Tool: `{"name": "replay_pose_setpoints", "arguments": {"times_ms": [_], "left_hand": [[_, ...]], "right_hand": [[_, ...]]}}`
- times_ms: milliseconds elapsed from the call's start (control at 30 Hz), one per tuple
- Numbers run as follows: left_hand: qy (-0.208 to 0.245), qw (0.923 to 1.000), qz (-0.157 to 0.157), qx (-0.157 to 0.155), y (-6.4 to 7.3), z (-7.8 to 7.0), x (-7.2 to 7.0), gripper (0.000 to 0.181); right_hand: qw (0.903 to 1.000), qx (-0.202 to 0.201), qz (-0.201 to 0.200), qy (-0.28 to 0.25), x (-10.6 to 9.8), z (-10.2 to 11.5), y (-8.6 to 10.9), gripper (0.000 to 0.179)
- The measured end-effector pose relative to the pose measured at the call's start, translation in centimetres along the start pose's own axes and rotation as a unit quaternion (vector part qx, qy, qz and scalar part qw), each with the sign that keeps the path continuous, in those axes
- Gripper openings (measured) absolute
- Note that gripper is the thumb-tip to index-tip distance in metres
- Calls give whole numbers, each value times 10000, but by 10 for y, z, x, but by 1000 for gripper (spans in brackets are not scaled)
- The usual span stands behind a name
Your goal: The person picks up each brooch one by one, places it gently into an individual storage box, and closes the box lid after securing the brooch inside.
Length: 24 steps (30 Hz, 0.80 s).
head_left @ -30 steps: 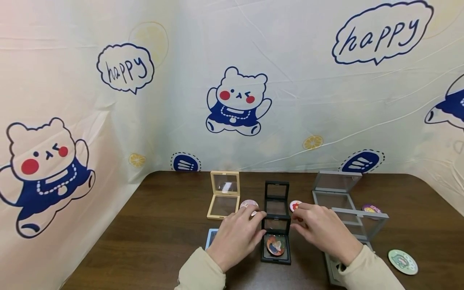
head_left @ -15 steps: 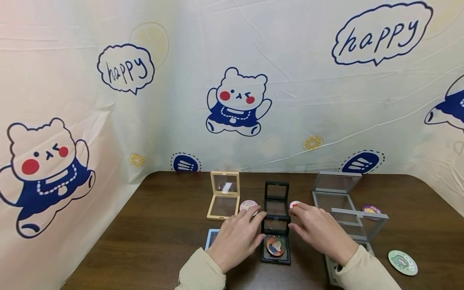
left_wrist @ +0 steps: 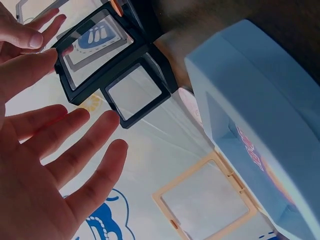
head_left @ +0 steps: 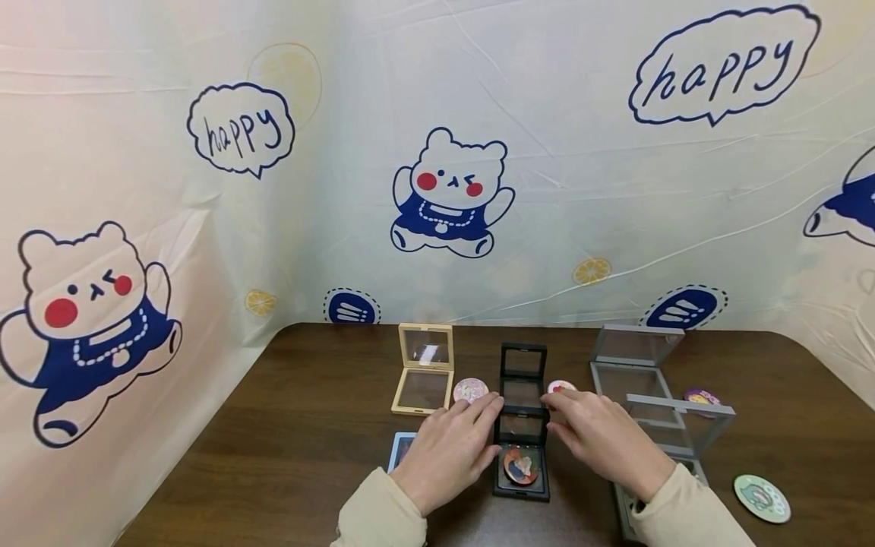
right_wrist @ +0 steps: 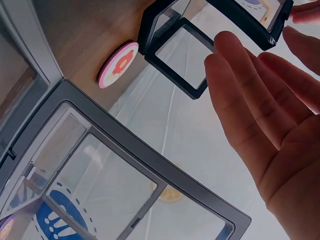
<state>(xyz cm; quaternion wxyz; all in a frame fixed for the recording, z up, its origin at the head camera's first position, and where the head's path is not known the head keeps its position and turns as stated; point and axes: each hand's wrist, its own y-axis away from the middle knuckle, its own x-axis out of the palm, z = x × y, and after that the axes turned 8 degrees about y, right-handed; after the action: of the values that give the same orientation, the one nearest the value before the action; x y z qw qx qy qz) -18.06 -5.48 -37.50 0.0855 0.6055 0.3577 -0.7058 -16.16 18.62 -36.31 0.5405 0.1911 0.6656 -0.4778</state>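
A small black display frame (head_left: 521, 493) lies on the table with its clear-windowed lid (left_wrist: 82, 96) raised. In its base sits a round orange badge (head_left: 521, 465). My left hand (head_left: 453, 450) is at the lid's left side, fingers extended and thumb tip right at the lid's edge in the left wrist view. On the other side my right hand (head_left: 604, 434) has its fingers stretched out, tips close to the lid's right edge. Directly behind stands a second open black frame (head_left: 523, 347), its lid also up.
Two open grey frames, far (head_left: 642, 330) and near (head_left: 683, 403), stand right. A cream frame (head_left: 424, 328) is at back left, a light blue frame (head_left: 396, 448) beside my left hand. Badges lie around: pink (head_left: 470, 390), red-flowered (head_left: 562, 386), purple (head_left: 702, 397), green (head_left: 762, 499).
My right hand's fingers have straightened and shifted left toward the lid. The left hand's fingers have straightened and drawn together, showing more of the pink badge. The black frame stays put, lid up.
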Motion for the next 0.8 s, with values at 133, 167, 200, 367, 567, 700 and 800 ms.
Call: {"name": "replay_pose_setpoints", "arguments": {"times_ms": [133, 167, 200, 367, 567, 700, 800], "left_hand": [[-4, 10000, 71, 11, 0, 0, 1, 53], [-7, 10000, 91, 20, 0, -1, 1, 53], [-11, 9999, 120, 29, -1, -1, 1, 52], [-93, 9998, 159, 95, -1, 0, 0, 49], [-188, 9996, -30, 214, -1, 1, 1, 43], [-143, 9993, -174, 294, -1, 1, 2, 37], [-87, 9992, -226, 319, -1, 2, 2, 35]], "right_hand": [[9997, 33, 167, -186, 2, 1, 0, 21], [9995, 33, 210, -216, 2, 1, 0, 21], [9994, 37, 245, -236, 2, 1, -1, 20], [9994, 32, 250, -224, 3, 2, -1, 21], [9998, -108, 137, -121, 7, 3, 0, 21], [9999, -119, 79, -96, 10, 5, 0, 18], [9996, -107, 136, -209, 12, 5, 1, 11]]}}
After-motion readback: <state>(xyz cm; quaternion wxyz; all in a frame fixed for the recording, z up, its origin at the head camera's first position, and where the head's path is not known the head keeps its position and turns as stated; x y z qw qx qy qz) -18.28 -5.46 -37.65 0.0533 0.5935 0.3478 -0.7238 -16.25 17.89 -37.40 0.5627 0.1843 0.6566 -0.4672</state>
